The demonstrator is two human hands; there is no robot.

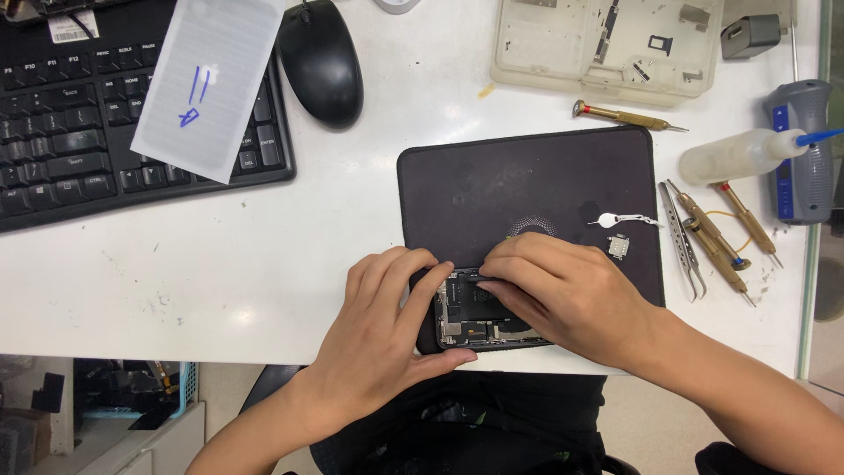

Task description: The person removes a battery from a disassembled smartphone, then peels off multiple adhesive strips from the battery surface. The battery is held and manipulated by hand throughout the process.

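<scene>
An opened phone (470, 318) with its inner parts showing lies at the near edge of a dark work mat (527, 189). My left hand (382, 330) grips the phone's left end, thumb under its near edge and fingers over the top. My right hand (558, 286) rests over the phone's right half, fingertips pressed on its inner parts. A thin yellowish tip shows just above those fingers, too small to make out. On the mat to the right lie a small white pin tool (615, 220) and a tiny metal part (618, 247).
A black keyboard (70, 132) with a white sheet (207, 79) on it and a black mouse (322, 60) sit at the back left. A clear parts tray (607, 44) stands at the back. Brass screwdrivers (716, 242), tweezers (681, 237), a squeeze bottle (743, 154) lie right.
</scene>
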